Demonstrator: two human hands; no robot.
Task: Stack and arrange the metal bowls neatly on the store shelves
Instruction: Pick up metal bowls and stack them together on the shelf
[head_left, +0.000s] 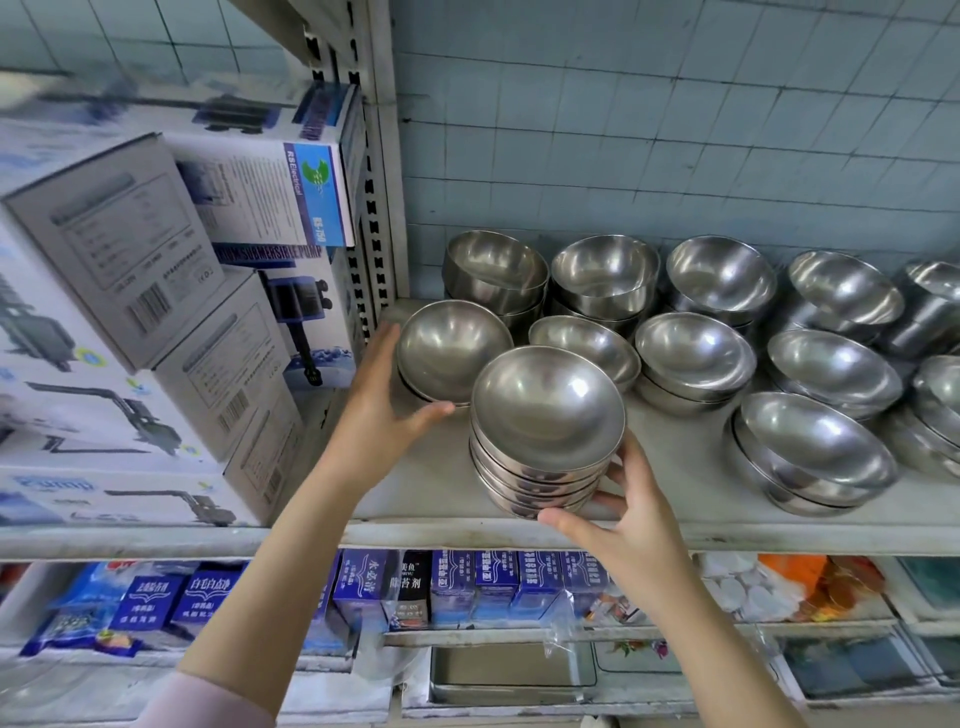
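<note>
A stack of several metal bowls (545, 410) stands at the front of the grey shelf (675, 519). My right hand (618, 514) grips this stack low on its right side, thumb under the front. My left hand (387, 395) lies with straight fingers against the left side of a short stack of bowls (452, 356) behind and to the left. More bowl stacks (696, 358) fill the shelf in rows toward the back and the right.
White pump boxes (171, 291) are piled on the left beyond a slotted upright post (376, 208). A tiled wall (675, 130) backs the shelf. Blue product boxes (457, 587) and bagged goods sit on the lower shelf.
</note>
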